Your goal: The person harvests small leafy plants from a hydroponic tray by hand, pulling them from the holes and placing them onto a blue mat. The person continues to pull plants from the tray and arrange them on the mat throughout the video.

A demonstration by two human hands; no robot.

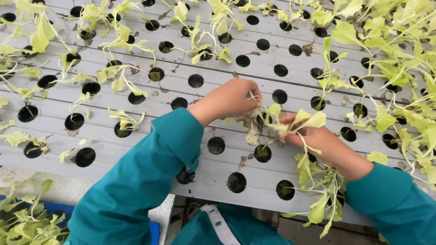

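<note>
head view. nearest: teal sleeves [136, 190], blue crate [54, 211] of cut seedlings lower left. mid: right hand [318, 138] pinching pale lettuce seedling [302, 121], leaves trailing over wrist. left hand [231, 99] clenched on thin white stems [252, 96], just beside seedling, above dark hole [262, 153]. beyond: grey grow panel [218, 59], round holes, some with seedlings; dense lettuce [399, 68] far right.

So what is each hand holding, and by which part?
Left hand pinches thin white stems; right hand grips a pale green leafy seedling near its leaves.
</note>
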